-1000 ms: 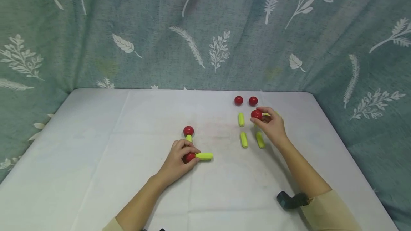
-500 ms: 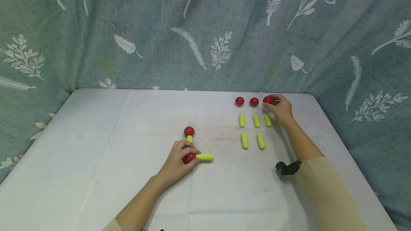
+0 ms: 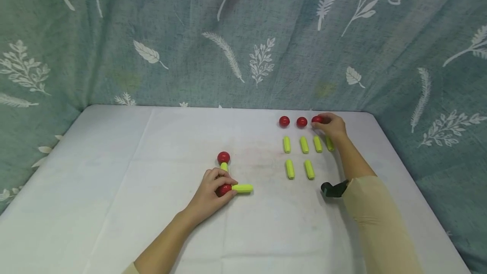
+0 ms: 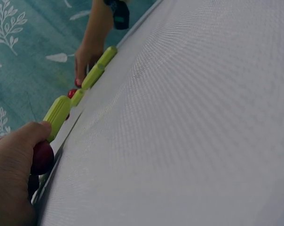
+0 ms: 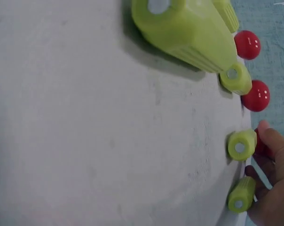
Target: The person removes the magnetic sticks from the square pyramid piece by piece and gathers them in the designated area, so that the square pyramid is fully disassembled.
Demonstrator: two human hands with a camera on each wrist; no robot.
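Observation:
My left hand (image 3: 210,193) pinches a red ball (image 3: 225,189) low on the white table. From that ball a yellow-green rod (image 3: 242,188) points right, and another rod (image 3: 224,166), partly behind my fingers, reaches toward a second red ball (image 3: 223,157). At the back right, my right hand (image 3: 333,127) holds a red ball (image 3: 316,119) between thumb and fingers, at the right end of a row with two other balls. The right wrist view shows this held ball (image 5: 262,143) mostly covered by the hand, just behind a rod (image 5: 241,145).
Several yellow-green rods (image 3: 304,144) lie in two rows in front of the loose red balls (image 3: 284,121); silvery discs show in their ends. A dark curved device (image 3: 332,190) sits at the right sleeve. A leaf-patterned green curtain (image 3: 171,45) hangs behind the table (image 3: 114,172).
My right hand has carried its red ball back and to the right, from above the rods to the end of the ball row. The left hand stays on its ball.

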